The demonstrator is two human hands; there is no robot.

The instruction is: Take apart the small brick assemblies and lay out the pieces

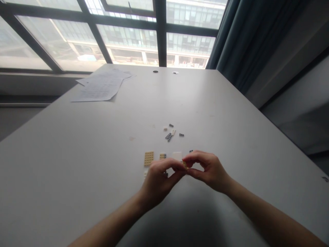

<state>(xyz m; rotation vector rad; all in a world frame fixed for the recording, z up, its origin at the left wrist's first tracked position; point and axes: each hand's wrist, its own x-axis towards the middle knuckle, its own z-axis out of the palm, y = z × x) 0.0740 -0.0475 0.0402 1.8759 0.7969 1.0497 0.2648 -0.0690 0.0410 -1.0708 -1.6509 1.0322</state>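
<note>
Where fingers (pixel 197 156) meet, a piece (pixel 184 165) shows — small, tan, partly hidden

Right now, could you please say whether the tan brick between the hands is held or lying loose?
Held: the tan brick sits pinched between the left hand and the right hand, partly covered by fingertips.

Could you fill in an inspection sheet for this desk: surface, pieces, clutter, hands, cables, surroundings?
Surface: white table, with faint marks.
Pieces: small tan piece held; studded tan plate and grey wedge-shaped piece among others lying loose.
Clutter: printed sheets, far left.
Hands: left hand and right hand meet at the small tan piece, fingertips pinched.
Cables: nothing seen.
Surroundings: windows beyond; dark curtain right.
</note>
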